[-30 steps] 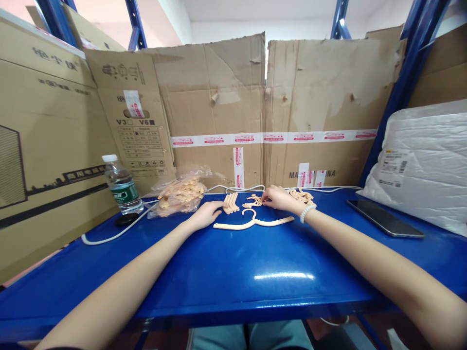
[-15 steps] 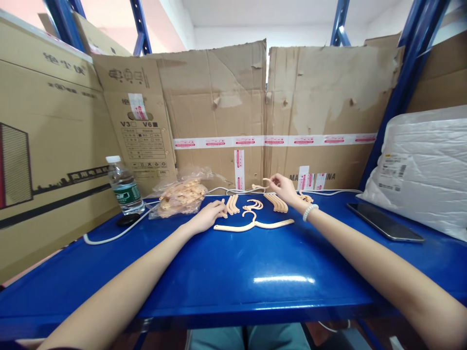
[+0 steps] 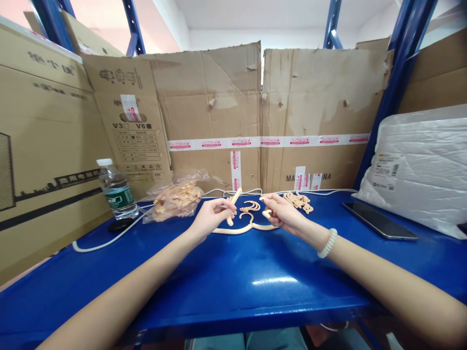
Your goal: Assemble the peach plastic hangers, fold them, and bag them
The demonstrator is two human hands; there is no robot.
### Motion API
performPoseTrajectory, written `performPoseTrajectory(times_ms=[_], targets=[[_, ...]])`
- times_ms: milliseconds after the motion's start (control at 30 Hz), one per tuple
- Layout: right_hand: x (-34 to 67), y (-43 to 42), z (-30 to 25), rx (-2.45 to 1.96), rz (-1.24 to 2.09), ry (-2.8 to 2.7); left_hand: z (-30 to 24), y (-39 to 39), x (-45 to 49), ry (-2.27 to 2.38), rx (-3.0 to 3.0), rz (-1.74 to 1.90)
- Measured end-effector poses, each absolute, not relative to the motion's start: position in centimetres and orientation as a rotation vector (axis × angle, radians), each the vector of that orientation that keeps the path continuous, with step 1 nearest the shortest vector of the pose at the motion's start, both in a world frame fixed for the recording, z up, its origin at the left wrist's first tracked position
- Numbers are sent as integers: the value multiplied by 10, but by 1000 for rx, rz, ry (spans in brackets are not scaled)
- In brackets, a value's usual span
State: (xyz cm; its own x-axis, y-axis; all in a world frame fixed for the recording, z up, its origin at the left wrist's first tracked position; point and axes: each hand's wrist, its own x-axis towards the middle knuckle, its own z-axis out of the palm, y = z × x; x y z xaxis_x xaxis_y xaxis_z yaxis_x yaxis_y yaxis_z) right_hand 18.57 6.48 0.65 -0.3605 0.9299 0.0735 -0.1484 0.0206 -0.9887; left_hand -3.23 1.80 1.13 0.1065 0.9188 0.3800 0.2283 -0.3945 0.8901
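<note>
So the left hand is curled shut around a short cream stick that pokes up at a tilt from its fingertips. The right hand is pinched closed on another small cream piece, and both are held just above the blue table. Right under them a cream hanger-shaped part lies flat, with a few curved hooks just behind it and a loose pile of parts past the right hand, plus a plastic bag of parts and a water bottle off to the left and a phone well off to the right.
</note>
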Motion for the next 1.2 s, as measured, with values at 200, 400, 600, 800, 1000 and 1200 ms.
performPoseTrajectory(times_ms=[200,400,600,800,1000,1200], targets=[[176,51,-4,-798,1484,-1324,-1,-4,5,878,1128,1366],[174,44,-6,-694,1380,-1373,-12,-13,19,732,1014,1273],[175,43,-8,-733,1352,-1473,-15,-18,24,902,1043,1294],[177,41,-7,-708,1420,-1547,-12,-20,23,1012,1219,1358],[180,41,-5,-699,1391,-1733,-17,-17,19,1023,1352,1493],[181,43,-4,-739,1328,-1802,-15,-16,18,1052,1423,1523]])
